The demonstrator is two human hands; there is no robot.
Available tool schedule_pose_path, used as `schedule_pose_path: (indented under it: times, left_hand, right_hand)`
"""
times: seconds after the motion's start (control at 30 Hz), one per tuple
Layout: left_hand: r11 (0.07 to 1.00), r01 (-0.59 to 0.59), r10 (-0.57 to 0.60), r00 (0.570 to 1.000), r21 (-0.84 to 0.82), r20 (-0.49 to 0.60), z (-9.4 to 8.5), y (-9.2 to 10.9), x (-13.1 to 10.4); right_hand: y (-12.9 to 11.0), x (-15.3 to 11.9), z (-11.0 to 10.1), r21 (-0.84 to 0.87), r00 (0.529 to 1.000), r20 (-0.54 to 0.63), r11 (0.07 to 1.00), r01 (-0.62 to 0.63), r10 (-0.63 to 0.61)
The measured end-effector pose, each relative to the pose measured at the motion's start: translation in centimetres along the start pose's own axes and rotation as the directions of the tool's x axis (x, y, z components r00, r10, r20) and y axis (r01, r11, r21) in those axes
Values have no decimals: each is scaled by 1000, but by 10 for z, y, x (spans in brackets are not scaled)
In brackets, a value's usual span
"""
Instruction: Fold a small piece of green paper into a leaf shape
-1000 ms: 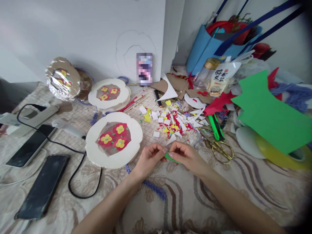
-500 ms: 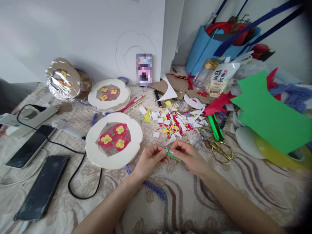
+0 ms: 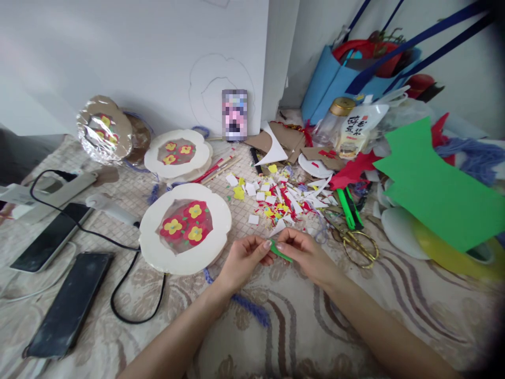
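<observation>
Between my two hands is a small strip of green paper [image 3: 281, 253]. My left hand [image 3: 249, 257] pinches its left end, and my right hand [image 3: 302, 253] pinches it close beside, the fingertips nearly touching. Part of the strip is hidden by my fingers. Left of my hands lies a white scalloped frame [image 3: 152, 231] with red and yellow paper flowers [image 3: 196, 233] in its middle. A purple yarn braid [image 3: 252, 309] runs out under my left wrist. Paper scraps [image 3: 272, 199] in white, red and yellow lie just beyond my fingers.
Gold-handled scissors [image 3: 361, 248] and a green box cutter [image 3: 349, 208] lie to the right, near a large green paper sheet [image 3: 442, 184]. Two dark phones [image 3: 69, 305] and a black cable [image 3: 112, 295] are at left. A blue bag [image 3: 319, 84] stands behind.
Both hands stay in nearly the same place, pinching the green strip, whose visible part looks slightly turned. The camera view has shifted a little.
</observation>
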State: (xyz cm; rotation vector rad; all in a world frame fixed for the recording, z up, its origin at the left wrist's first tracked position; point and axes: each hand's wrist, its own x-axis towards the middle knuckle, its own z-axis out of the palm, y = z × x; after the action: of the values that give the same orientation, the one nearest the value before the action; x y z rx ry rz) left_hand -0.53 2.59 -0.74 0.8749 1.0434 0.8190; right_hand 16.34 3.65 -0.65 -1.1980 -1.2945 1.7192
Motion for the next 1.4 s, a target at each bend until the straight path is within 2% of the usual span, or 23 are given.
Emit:
schedule_pose_path:
  times: [0.1,0.27,0.5,0.67,0.77,0.87,0.93,1.1,1.33,1.4]
  left_hand:
    - [1000,-8,8,1000,24,8,0,0,0]
    - [987,-106,109,994,121,-21,-1,0,-1]
    - [992,-48,48,999,117,3,0,3,-2]
    - [982,-84,88,996,171,-21,-1,2,-1]
    - [990,-61,64,998,127,-19,0,1,0]
    - [996,-29,27,999,80,30,1,1,0]
    - [995,-48,43,998,88,51,1,1,-1]
    - [987,-108,110,994,117,-13,0,0,-1]
    - [999,-32,32,999,-10,10,5,-4,1]
    - [999,-15,15,1000,-35,-13,5,-6,1]
  right_hand:
    - [1,0,0,-8,1000,6,1000,4,-3]
    - [-1,0,1,-8,1000,7,1000,4,-4]
    - [-2,-1,1,-7,999,46,1000,-19,20]
    - [-2,-1,1,-30,996,78,999,-38,41]
    - [-1,-1,1,-18,997,68,999,-34,35]
    - [1,0,-1,2,999,44,1000,-26,26]
    - [1,0,-2,2,999,33,1000,-23,23]
    - [0,1,-3,-41,998,49,999,-24,26]
    - [2,3,-3,-46,1000,10,999,15,-15]
    - [2,4,-3,-68,1000,23,998,19,-18]
